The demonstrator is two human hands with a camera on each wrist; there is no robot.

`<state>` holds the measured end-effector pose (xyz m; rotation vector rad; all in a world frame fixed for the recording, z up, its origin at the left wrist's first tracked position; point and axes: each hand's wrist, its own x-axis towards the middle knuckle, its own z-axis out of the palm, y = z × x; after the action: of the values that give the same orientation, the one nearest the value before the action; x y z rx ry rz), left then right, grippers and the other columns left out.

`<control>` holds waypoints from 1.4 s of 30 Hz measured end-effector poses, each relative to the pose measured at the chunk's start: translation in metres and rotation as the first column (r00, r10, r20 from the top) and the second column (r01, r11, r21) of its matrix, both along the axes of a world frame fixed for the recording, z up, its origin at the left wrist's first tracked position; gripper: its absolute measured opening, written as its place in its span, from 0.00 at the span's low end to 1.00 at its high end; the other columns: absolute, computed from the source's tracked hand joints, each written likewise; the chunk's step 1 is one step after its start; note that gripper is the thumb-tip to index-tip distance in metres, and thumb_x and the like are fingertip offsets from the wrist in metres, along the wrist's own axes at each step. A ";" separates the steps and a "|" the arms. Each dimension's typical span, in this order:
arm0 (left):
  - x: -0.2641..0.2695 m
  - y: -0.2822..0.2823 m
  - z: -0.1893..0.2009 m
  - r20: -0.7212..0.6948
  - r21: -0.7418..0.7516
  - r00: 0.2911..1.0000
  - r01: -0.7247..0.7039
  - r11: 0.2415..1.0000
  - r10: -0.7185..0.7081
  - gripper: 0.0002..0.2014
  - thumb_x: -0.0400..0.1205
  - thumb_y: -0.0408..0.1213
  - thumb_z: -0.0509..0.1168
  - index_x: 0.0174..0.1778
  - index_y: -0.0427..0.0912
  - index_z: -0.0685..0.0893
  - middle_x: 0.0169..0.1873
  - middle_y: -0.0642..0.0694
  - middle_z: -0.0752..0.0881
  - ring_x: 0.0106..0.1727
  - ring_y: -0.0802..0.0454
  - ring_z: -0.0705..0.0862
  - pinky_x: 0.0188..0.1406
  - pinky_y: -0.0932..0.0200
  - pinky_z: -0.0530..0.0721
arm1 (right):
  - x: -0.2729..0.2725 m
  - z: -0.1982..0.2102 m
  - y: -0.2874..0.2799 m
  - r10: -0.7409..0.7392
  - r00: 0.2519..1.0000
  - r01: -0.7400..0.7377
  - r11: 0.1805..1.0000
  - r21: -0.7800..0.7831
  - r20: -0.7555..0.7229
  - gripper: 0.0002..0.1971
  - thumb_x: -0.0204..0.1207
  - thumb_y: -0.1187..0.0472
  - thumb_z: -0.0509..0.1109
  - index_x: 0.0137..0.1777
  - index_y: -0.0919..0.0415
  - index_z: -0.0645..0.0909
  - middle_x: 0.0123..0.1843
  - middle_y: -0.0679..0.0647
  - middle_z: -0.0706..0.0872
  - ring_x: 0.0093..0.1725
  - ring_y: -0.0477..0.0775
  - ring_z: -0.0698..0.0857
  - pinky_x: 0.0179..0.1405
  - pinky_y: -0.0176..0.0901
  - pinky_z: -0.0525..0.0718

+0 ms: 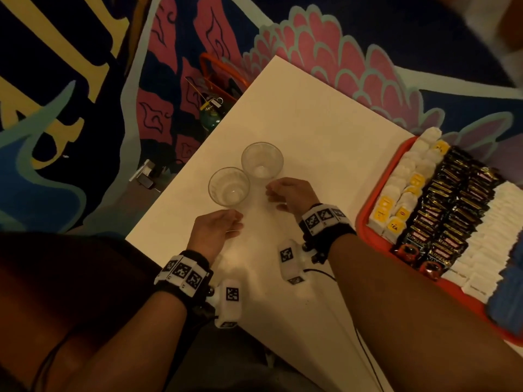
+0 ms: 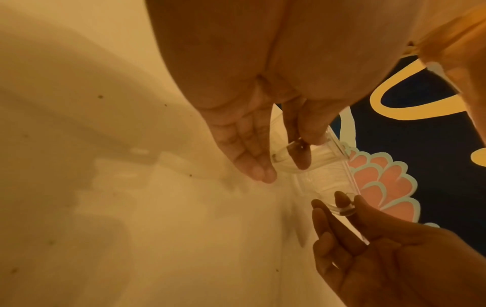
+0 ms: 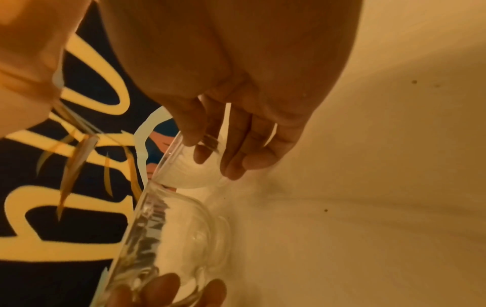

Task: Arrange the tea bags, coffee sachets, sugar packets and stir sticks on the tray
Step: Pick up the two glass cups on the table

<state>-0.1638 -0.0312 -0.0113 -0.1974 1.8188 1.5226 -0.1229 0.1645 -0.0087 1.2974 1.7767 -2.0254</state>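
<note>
My left grip [image 1: 215, 232] loosely open, fingers straight, holding nothing, just beside the nearer glass [image 1: 229, 187], my right grip [image 1: 288, 193] open the same way by the farther glass [image 1: 261, 161], both glasses upright on the white counter [image 1: 311, 123], tea bags [image 1: 402, 188], coffee sachets [image 1: 452, 205] and sugar packets [image 1: 498, 222] in rows on the red tray [image 1: 363, 219] at my right

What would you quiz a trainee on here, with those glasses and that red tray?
1. How many clear glasses stand on the white table?
2. True or false: the red tray lies on the side of the person's left hand.
3. Which row on the tray lies between the tea bags and the white sugar packets? A) stir sticks B) black coffee sachets C) glasses

Key: 1: two. 2: false; it lies on the side of the right hand. 3: B.
</note>
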 end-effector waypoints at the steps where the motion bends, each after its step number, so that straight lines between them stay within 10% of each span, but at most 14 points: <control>1: 0.001 0.003 0.001 -0.012 -0.003 1.000 -0.004 1.000 0.004 0.12 0.88 0.32 0.63 0.43 0.36 0.88 0.42 0.40 0.89 0.43 0.47 0.88 0.45 0.60 0.89 | 0.004 0.000 0.000 -0.042 0.999 0.042 0.999 -0.017 -0.003 0.08 0.82 0.62 0.69 0.41 0.57 0.86 0.45 0.57 0.89 0.43 0.52 0.86 0.40 0.41 0.82; 13: 0.069 0.100 0.032 -0.071 0.039 0.981 0.185 0.982 -0.182 0.14 0.88 0.32 0.62 0.40 0.36 0.88 0.41 0.39 0.89 0.44 0.45 0.88 0.49 0.50 0.87 | 0.135 0.037 0.058 -0.496 0.860 0.491 0.869 -0.069 -0.118 0.09 0.83 0.66 0.66 0.43 0.61 0.86 0.42 0.57 0.88 0.41 0.53 0.86 0.42 0.43 0.81; 26: 0.322 0.272 0.042 -0.050 0.070 0.816 0.578 0.813 -0.576 0.14 0.89 0.35 0.62 0.41 0.41 0.89 0.40 0.41 0.90 0.44 0.45 0.88 0.51 0.47 0.88 | 0.440 0.040 0.165 -0.823 0.552 0.831 0.556 0.010 -0.134 0.07 0.80 0.68 0.68 0.42 0.63 0.86 0.40 0.59 0.89 0.38 0.54 0.85 0.37 0.42 0.81; 37: 0.472 0.376 0.027 0.051 0.048 0.739 0.670 0.741 -0.671 0.14 0.89 0.37 0.64 0.41 0.39 0.89 0.32 0.45 0.88 0.32 0.52 0.86 0.34 0.59 0.87 | 0.603 0.013 0.231 -0.906 0.421 0.904 0.417 0.090 -0.031 0.05 0.79 0.66 0.71 0.48 0.67 0.87 0.44 0.62 0.89 0.43 0.56 0.87 0.38 0.42 0.82; 42: 0.496 0.399 0.011 0.060 0.016 0.738 0.673 0.740 -0.672 0.14 0.88 0.35 0.63 0.38 0.39 0.88 0.35 0.43 0.88 0.36 0.49 0.87 0.47 0.50 0.89 | 0.620 -0.001 0.251 -0.913 0.408 0.911 0.407 0.067 0.000 0.05 0.79 0.64 0.71 0.44 0.63 0.87 0.46 0.62 0.90 0.44 0.56 0.88 0.41 0.44 0.84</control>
<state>0.3326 0.3680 -0.0001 0.3845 1.5869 0.9688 0.4971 0.4153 -0.0099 2.7631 1.1033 -2.3031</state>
